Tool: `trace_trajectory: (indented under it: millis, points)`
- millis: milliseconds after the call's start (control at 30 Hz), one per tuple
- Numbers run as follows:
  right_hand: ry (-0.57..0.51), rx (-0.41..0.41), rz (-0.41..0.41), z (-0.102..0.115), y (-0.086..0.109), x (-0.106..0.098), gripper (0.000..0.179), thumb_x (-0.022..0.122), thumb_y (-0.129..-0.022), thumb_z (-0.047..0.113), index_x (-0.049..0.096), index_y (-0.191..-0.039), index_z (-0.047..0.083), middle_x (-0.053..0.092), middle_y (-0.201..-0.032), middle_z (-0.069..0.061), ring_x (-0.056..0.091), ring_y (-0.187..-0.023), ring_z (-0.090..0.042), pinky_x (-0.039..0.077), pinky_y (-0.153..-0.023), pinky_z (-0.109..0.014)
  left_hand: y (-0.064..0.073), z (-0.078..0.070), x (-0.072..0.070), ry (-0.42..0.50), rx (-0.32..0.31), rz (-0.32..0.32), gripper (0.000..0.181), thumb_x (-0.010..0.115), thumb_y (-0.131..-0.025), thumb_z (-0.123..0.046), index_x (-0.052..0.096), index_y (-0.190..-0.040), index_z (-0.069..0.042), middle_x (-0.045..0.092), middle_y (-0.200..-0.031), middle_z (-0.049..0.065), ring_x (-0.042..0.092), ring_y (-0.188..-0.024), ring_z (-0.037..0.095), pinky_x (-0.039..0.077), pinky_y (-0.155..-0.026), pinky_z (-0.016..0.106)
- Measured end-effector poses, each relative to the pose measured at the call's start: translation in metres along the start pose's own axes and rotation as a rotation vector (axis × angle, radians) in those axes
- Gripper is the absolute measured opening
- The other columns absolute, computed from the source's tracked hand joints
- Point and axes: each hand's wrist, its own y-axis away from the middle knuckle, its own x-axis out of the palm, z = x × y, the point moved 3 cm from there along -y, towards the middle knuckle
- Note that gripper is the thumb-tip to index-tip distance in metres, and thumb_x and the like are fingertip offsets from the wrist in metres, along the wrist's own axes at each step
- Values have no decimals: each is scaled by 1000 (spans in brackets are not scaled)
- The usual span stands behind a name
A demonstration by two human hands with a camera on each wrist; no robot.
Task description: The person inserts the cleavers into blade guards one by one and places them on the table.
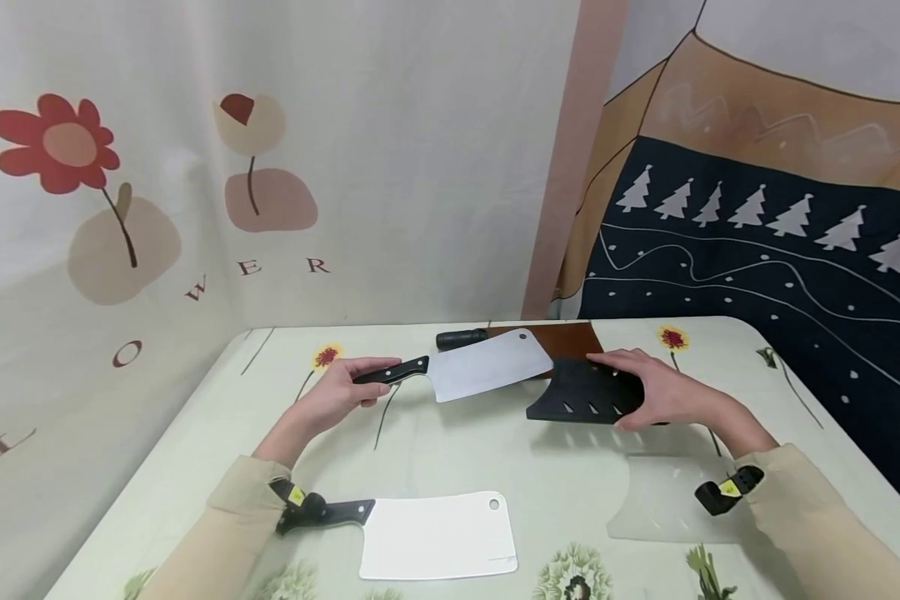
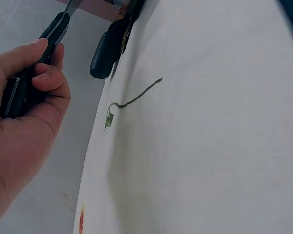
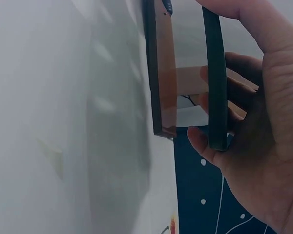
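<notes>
My left hand (image 1: 345, 392) grips the black handle of a cleaver (image 1: 487, 364), held above the table with its broad blade pointing right. In the left wrist view, fingers and thumb wrap round that handle (image 2: 24, 87). My right hand (image 1: 663, 389) holds a black blade sheath (image 1: 585, 392) with slots along its lower edge and a curved left end. In the right wrist view the sheath (image 3: 216, 83) shows edge-on between thumb and fingers. The blade's far corner comes right at the sheath's left end in the head view.
A second cleaver (image 1: 438, 537) lies flat at the front of the table, handle to the left. To its right lies a translucent white sheath (image 1: 663, 504), partly under my right forearm. Behind the held blade is a brown flat piece (image 1: 570, 340) with a black handle (image 1: 461, 338) at its left.
</notes>
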Motion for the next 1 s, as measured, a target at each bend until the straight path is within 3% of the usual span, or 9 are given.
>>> trace_trajectory:
  millis: [167,500,1000]
  points:
    - [-9,10,1,-2,-1,3,95,86,-61,32,40,-144,20,41,-141,-11,35,-124,-31,37,-92,-58,1,0,0,-3,-25,-5,44,65,-86,0,59,-129,-9,56,-114,16,50,-71,19,44,-66,33]
    - [-13,18,7,-2,-1,4,93,84,-61,29,41,-143,19,41,-140,-12,36,-123,-32,38,-91,-57,-3,3,3,1,-13,-7,44,65,-87,-1,58,-130,-9,54,-114,22,49,-69,20,41,-63,33]
    - [-21,26,1,-4,0,5,93,84,-63,30,41,-144,18,41,-140,-13,37,-122,-32,38,-91,-59,-1,2,5,-2,-37,-15,44,67,-87,-4,59,-129,-10,54,-117,17,51,-76,23,41,-66,36]
